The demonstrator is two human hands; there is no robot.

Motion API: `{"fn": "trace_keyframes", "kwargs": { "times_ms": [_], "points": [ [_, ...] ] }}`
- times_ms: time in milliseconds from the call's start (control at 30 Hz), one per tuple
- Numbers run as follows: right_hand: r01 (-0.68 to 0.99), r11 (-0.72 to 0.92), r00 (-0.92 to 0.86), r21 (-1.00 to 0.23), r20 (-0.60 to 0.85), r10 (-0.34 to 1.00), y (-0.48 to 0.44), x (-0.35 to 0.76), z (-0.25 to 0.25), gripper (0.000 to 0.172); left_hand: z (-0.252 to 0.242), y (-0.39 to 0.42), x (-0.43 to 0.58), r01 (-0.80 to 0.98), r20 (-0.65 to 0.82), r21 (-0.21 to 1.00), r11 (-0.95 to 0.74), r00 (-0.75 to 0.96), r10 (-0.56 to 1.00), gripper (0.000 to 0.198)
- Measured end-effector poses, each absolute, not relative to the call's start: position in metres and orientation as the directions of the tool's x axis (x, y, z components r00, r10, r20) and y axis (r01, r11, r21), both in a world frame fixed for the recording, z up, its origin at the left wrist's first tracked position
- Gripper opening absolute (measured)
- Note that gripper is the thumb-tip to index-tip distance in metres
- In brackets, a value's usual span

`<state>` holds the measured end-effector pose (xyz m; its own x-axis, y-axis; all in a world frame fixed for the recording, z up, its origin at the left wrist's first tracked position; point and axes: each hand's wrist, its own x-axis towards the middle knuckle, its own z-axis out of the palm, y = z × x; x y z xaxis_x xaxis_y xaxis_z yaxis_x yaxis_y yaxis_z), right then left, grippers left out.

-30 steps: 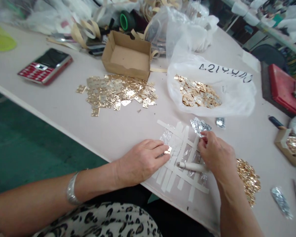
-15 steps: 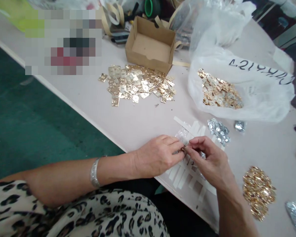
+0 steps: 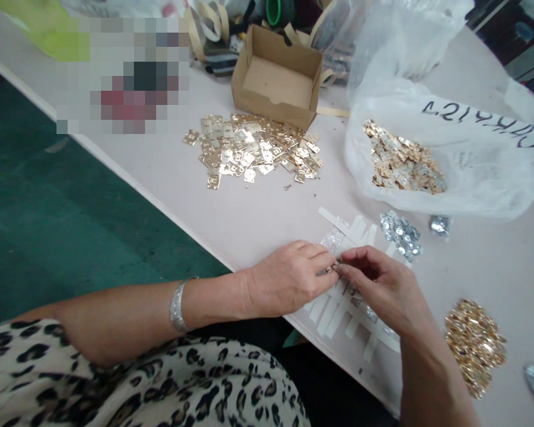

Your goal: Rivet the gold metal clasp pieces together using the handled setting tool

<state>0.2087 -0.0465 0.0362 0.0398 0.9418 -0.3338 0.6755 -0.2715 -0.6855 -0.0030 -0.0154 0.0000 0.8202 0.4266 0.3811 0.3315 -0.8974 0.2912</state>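
My left hand (image 3: 293,279), a silver bracelet on its wrist, has its fingers pressed together over white tape strips (image 3: 331,314) near the table's front edge. My right hand (image 3: 382,284) pinches at the same spot, thumb and forefinger touching the left fingertips. A small shiny piece (image 3: 333,268) shows between the two hands; its shape is too small to tell. Clear plastic (image 3: 333,238) lies just beyond them. Silver round pieces (image 3: 400,233) are piled behind my right hand, and a pile of gold pieces (image 3: 474,347) lies to its right.
Flat gold plates (image 3: 258,148) are spread in front of an open cardboard box (image 3: 280,80). At the back right a white plastic bag (image 3: 480,166) holds more gold pieces. Small silver packets (image 3: 439,225) lie on the right. The table edge (image 3: 160,207) runs diagonally along the left.
The whole view has shifted slightly, so the table's contents appear a little further right. Both hands stay together over the strips, with the right fingers slightly moved.
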Motion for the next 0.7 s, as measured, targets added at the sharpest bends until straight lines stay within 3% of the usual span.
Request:
{"fn": "trace_keyframes", "kwargs": {
  "times_ms": [267,500,700],
  "points": [
    [0.522,-0.535,-0.001,-0.664,-0.628,0.778,-0.029,0.219,0.037,0.037,0.001,-0.015,-0.004,0.32,0.386,0.283,-0.904,0.825,0.413,0.019],
    [0.596,-0.49,0.014,-0.636,-0.602,0.798,-0.029,0.219,0.039,0.033,-0.002,-0.016,-0.004,0.322,0.407,0.28,-0.904,0.813,0.416,0.023],
    [0.561,-0.487,0.019,-0.67,-0.578,0.816,-0.033,0.213,0.041,0.036,-0.002,-0.016,-0.003,0.323,0.411,0.256,-0.911,0.817,0.405,0.023]
  ]
}}
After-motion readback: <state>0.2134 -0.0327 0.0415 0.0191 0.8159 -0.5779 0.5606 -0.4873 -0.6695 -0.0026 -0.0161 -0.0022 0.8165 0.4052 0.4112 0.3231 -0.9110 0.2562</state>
